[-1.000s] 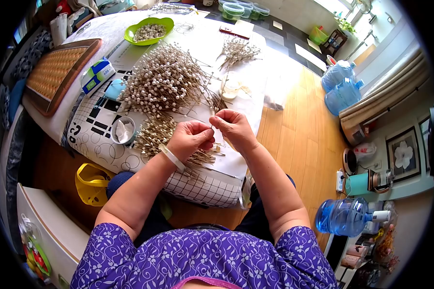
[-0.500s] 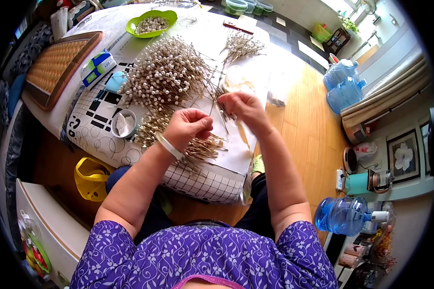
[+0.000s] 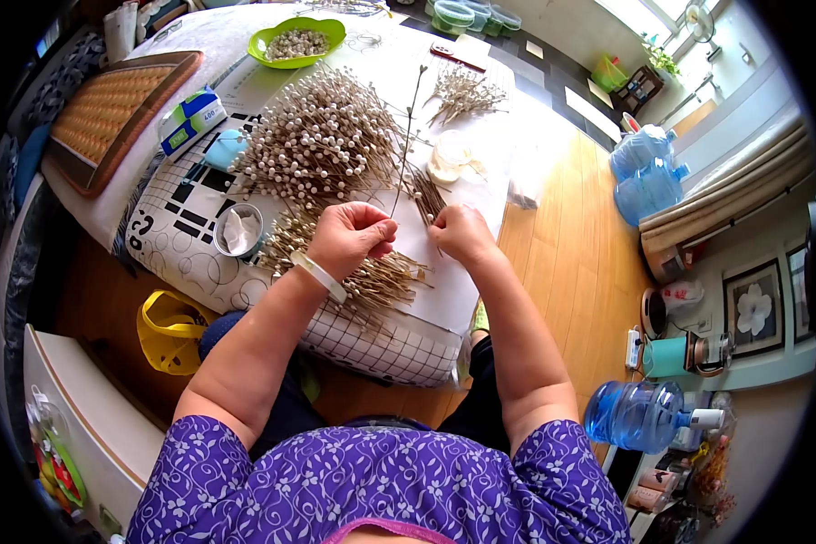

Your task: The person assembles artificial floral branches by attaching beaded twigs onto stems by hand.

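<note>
the two hands are apart. the left hand (image 3: 352, 238), a pale bracelet (image 3: 321, 276) at its wrist, pinches the low end of a stem (image 3: 404, 150) between thumb and forefinger; the stem rises over the table (image 3: 435, 304), tilted slightly right. the right hand (image 3: 462, 234) is curled at the lower end of a twig bundle (image 3: 426, 193); whether it grips anything i cannot tell.

a strip of white sheet runs between the right hand and the table's right edge, with the wood floor (image 3: 553, 272) beyond. at the near edge a grid-patterned cloth (image 3: 385, 352) bends down before the person's legs. left of the left hand, the low bunch (image 3: 385, 283) and the big bunch (image 3: 322, 136) crowd the surface.

the stem is thin, dark and knobbed at its top. the big bunch is a dense, bristling mound of round white heads on brown stalks; the low bunch has paler, smaller tips. beyond the twig bundle lie a pale, round roll (image 3: 449, 159) and a loose, wispy small bunch (image 3: 462, 93). a round cup (image 3: 238, 230) holds crumpled white stuff; farther back, a glossy green bowl (image 3: 290, 63) holds pale beads (image 3: 297, 43).
</note>
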### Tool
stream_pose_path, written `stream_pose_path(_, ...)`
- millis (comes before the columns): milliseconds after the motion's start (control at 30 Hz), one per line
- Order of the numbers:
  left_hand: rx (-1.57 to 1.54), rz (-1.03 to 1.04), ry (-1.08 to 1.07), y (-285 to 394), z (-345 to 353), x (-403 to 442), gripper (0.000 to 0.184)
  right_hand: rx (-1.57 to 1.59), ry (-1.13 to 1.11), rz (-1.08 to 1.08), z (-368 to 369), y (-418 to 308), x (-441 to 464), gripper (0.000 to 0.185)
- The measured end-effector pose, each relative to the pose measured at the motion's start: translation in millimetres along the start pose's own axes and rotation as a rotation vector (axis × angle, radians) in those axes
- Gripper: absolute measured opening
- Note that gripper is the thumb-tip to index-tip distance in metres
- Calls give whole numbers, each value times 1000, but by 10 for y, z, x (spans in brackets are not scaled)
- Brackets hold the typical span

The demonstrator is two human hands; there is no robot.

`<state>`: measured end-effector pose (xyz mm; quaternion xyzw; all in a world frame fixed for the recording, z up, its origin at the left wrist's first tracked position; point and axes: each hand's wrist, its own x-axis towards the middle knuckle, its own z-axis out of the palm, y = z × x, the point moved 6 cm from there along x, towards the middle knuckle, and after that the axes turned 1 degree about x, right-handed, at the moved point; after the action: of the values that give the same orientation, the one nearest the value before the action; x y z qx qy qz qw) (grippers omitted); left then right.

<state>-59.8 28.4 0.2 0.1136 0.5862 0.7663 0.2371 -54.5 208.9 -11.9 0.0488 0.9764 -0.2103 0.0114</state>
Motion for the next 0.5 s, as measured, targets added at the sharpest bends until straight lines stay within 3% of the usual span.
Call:
stream_pose_path(100, 14, -6, 18, -4, -4, 3, 8, 181, 1, 46, -83, 51, -95, 17)
stream_pose_path(167, 16, -25, 36, -34, 6, 21, 8, 643, -81, 80, -101, 45, -173, 18)
stream_pose_path(233, 19, -35, 23, -86, 71, 29, 8, 748, -92, 71, -162, -78, -245, 17)
stream_pose_path(300, 44, -46, 6, -172, 130, 30, 10, 1086, -124, -66, -157, -241, -273, 14)
stream_pose_path(500, 33, -73, -67, -216, 221, -7, 14, 1123, -35, -145, -179, -322, -287, 12)
